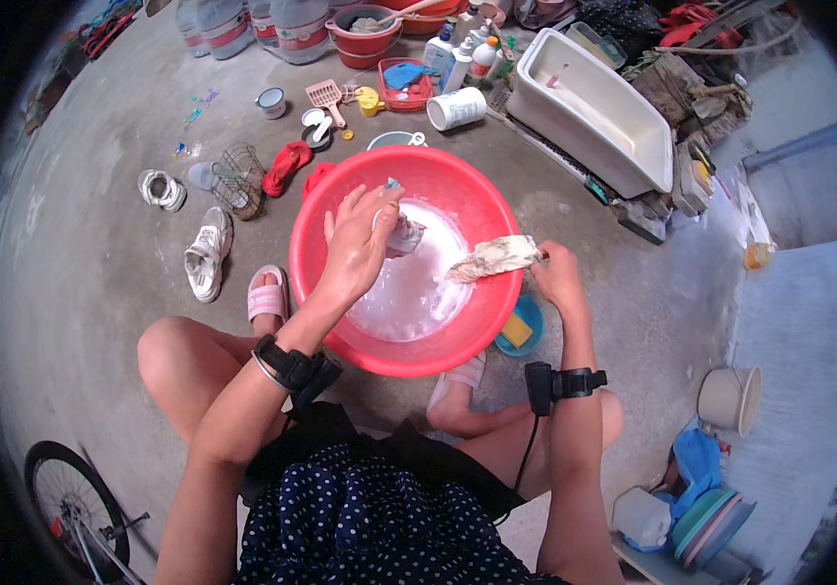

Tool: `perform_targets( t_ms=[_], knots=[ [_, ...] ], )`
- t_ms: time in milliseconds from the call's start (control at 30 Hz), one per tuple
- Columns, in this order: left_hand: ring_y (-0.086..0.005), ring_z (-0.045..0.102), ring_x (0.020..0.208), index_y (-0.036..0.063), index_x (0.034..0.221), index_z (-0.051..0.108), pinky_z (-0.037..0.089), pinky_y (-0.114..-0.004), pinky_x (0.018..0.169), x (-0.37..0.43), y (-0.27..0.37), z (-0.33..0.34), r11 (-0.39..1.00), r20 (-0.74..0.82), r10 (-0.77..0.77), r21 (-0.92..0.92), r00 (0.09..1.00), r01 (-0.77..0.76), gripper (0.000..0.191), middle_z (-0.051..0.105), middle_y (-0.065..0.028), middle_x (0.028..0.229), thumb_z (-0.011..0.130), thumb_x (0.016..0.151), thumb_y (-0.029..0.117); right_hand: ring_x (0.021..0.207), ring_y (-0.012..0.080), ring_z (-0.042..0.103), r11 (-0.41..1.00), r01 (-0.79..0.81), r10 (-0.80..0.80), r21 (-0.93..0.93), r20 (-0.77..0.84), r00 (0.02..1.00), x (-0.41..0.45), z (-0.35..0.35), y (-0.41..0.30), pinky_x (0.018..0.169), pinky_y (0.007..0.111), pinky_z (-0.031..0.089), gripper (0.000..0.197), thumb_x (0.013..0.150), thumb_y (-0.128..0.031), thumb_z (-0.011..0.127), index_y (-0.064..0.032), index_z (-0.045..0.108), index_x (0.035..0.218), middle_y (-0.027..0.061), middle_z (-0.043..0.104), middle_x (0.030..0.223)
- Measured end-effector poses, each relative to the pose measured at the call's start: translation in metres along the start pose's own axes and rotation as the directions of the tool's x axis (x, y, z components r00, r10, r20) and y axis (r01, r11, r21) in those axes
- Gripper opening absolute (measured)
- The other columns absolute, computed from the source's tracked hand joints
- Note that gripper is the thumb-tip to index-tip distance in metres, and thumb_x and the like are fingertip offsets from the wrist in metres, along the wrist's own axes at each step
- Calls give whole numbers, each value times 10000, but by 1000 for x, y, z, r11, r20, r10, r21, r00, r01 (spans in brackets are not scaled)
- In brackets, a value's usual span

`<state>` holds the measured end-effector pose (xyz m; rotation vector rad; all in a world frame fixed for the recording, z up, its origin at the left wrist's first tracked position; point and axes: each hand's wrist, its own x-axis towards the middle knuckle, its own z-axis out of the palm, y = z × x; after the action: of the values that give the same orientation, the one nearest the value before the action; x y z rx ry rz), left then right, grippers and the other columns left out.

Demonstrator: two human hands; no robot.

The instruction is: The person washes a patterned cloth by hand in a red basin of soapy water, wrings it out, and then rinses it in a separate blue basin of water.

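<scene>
A large red plastic basin (493, 197) with cloudy, sudsy water (418, 300) stands on the floor before me. Over its left part is my left hand (361, 230), wet, its fingers stretched toward the far rim; a bunched pale cloth (405, 235) shows just right of it, partly hidden by the hand. My right hand (557, 274) pinches one end of a light patterned cloth (497, 258) at the basin's right rim. The cloth's other end hangs inward, down to the suds.
A yellow soap bar (516, 331) lies in a blue bowl (535, 344) by the basin's right side. Wet-looking red cloth (287, 167), a wire basket (239, 181) and white shoes (208, 256) are at left. Bottles (456, 66) and a white tub (594, 110) stand beyond.
</scene>
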<state>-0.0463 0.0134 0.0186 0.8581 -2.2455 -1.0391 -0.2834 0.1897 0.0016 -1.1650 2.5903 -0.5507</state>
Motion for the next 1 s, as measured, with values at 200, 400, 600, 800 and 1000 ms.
perform_targets(
  t_ms=[200,400,600,800,1000],
  knots=[
    [-329,259,1249,71,1227,441,145,-413,1026,0,2,-4,986,31,3,166,1000,-8,443,395,-136,1287,295,924,358,713,343,565,999,-13,13,46,3,1000,-4,-21,-21,613,388,436,152,680,-126,620,3,544,706,190,572,737],
    [-248,438,1112,-9,1220,426,296,-328,957,2,-13,4,985,37,25,-174,999,-18,460,486,-146,1183,320,931,333,473,163,489,877,118,-131,465,-4,991,-8,-34,-51,461,273,381,201,734,-146,637,-10,505,668,74,509,544],
    [-151,504,947,-32,1190,452,380,-268,856,2,-16,5,899,50,-144,-412,988,152,464,538,-106,1095,337,933,337,420,43,456,647,47,-152,761,69,986,-5,-48,-83,380,185,328,160,837,-122,547,-33,495,714,1,497,528],
    [-265,530,943,-42,1098,510,385,-338,849,0,-28,-1,934,-114,-109,-352,988,62,391,559,-181,994,404,910,283,371,68,467,576,-55,-210,815,213,954,2,-26,-108,318,195,333,155,844,-147,540,-29,480,763,16,497,523],
    [-275,497,1034,-58,1097,510,360,-326,896,0,-24,-14,903,-164,-208,-410,964,125,389,548,-198,1066,397,911,264,380,93,495,765,-47,-231,643,341,911,30,45,-104,317,233,345,171,817,-139,547,-31,461,717,27,502,535]
  ],
)
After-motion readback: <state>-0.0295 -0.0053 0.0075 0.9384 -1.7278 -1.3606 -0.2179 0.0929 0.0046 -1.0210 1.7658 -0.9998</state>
